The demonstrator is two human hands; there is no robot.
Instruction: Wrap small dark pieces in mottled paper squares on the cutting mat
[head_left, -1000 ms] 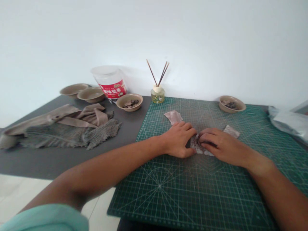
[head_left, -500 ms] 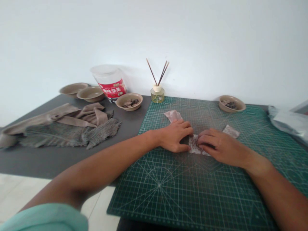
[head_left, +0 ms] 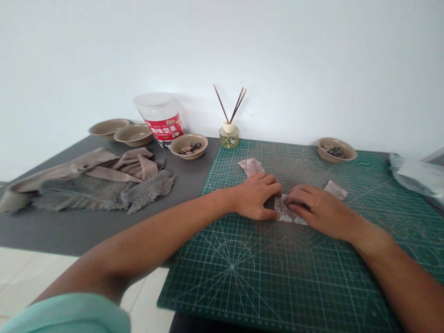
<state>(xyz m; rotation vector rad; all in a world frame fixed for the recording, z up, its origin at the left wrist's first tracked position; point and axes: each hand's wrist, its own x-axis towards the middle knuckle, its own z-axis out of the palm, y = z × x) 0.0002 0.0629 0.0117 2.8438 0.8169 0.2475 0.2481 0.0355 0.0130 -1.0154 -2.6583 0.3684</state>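
A small pale patterned packet [head_left: 285, 213] lies on the green cutting mat [head_left: 267, 277], between my two hands. My left hand [head_left: 258, 196] rests at its left edge, thumb and fingers apart, pressing on the mat and the packet's edge. The fingertips of my right hand [head_left: 312, 206] are pinched together on the packet's upper right part and hide some of it. Beyond my left hand lies a second pale piece [head_left: 251, 167], partly covered by that hand. Another pale packet [head_left: 336, 189] is just behind my right hand.
A bowl with dark and brown bits [head_left: 189, 147] stands left, a similar bowl [head_left: 336, 151] back right. Also there: a reed diffuser [head_left: 229, 136], a clear tub with red label [head_left: 164, 125], two bowls [head_left: 133, 135], grey-brown cloths [head_left: 93, 185] and a silvery bag [head_left: 419, 178].
The whole view has shifted slightly, so everything appears a little further right. Both hands keep nearly the same pose at the packet.
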